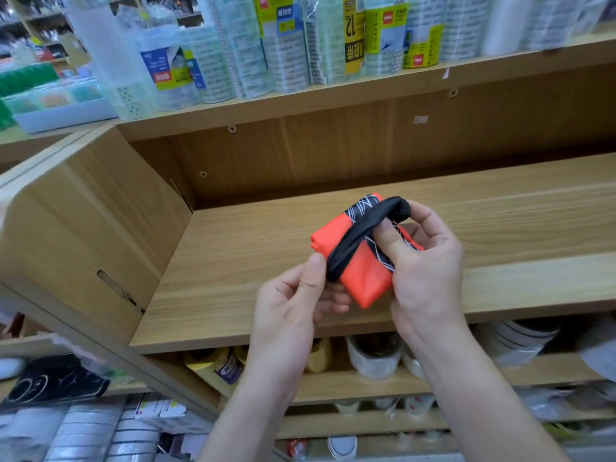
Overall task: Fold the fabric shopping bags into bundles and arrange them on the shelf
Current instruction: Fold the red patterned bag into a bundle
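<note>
Fingers (315, 273) of the left hand (290, 305) are pinched on the one black strap (353, 241). The right hand (426, 265) is curled round the single folded orange bag (363, 275), held above the front edge of the wooden shelf (266, 245). Tape rolls (290, 45) are stacked on the board above, too many to count.

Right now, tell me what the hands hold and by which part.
Both hold one folded orange bag. The left hand pinches the lower end of its black strap; the right hand grips the bag's right side.
</note>
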